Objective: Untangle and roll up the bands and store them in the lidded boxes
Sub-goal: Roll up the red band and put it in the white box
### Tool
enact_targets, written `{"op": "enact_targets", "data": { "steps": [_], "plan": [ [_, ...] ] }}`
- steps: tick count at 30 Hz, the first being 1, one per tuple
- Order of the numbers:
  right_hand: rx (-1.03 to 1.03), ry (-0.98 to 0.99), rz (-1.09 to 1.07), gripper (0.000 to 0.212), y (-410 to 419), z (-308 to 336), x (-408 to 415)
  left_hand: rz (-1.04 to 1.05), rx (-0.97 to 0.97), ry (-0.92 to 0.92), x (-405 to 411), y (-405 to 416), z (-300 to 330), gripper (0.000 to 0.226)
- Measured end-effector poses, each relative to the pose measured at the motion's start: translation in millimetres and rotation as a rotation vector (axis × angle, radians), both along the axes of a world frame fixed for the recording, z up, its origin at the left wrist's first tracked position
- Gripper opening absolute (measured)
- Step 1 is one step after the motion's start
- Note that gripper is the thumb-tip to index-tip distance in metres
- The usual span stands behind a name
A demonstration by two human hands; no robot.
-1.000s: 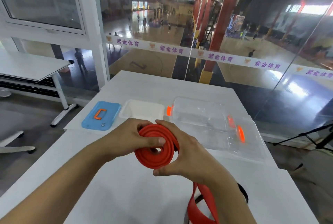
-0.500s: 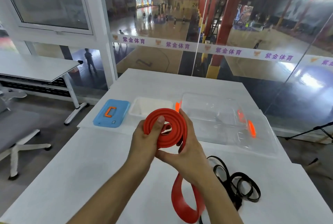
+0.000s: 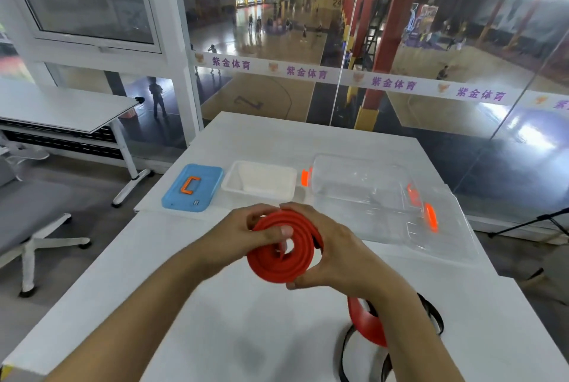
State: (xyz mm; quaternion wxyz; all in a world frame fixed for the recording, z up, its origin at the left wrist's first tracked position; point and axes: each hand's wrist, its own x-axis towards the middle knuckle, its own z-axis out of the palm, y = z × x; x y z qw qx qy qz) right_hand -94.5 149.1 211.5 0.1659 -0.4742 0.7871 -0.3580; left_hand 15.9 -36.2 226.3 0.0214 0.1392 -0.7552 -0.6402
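Above the middle of the white table (image 3: 234,326), both hands hold a red band (image 3: 281,261) wound into a flat coil. My left hand (image 3: 243,235) grips the coil's left side, thumb pressed on its face. My right hand (image 3: 335,252) wraps round the right side and bottom of the coil. The band's loose tail (image 3: 366,326) hangs down behind my right forearm. A black band (image 3: 434,317) lies tangled on the table under that arm, partly hidden. Farther back stand an open white box (image 3: 260,180), its blue lid (image 3: 192,187) and a clear box (image 3: 360,184) with orange latches.
A clear lid (image 3: 443,227) lies beside the clear box at the right. A glass wall stands just behind the table's far edge. A second white table (image 3: 61,107) and a grey chair (image 3: 27,212) stand to the left.
The coil has come down from upright in front of the boxes to a lower, tilted position. My left hand has shifted round its left side. The loose red tail is shorter.
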Motion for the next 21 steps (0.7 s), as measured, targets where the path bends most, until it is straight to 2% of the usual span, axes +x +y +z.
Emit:
{"op": "enact_targets", "data": {
  "steps": [2,4,7,10,14,18,21],
  "plan": [
    [0.014,0.017,0.024,0.112,-3.8,2.3,2.0,-0.084,-0.15,-0.027,-2.4,-2.8,9.5,0.028],
    [0.006,0.008,0.019,0.114,-4.7,4.8,4.4,-0.041,-0.19,0.006,-3.8,-2.7,10.0,0.023],
    [0.013,-0.002,0.002,0.116,-1.7,7.6,3.9,0.08,-0.126,0.089,-3.3,1.7,1.4,0.029],
    [0.013,-0.069,-0.037,0.109,-0.2,8.2,0.9,0.219,-0.075,0.144,-3.9,6.8,-5.3,0.043],
    [-0.025,-0.15,-0.075,0.106,2.1,1.1,-1.5,0.384,0.017,0.188,-8.3,13.7,-11.7,0.047],
    [-0.118,-0.207,-0.104,0.118,-7.6,-14.8,5.2,0.553,0.103,0.188,-18.9,24.0,-18.0,0.041],
    [-0.215,-0.202,-0.224,0.125,-17.9,-27.7,18.7,0.661,0.184,0.169,-27.7,38.9,-25.8,0.039]
  ]
}}
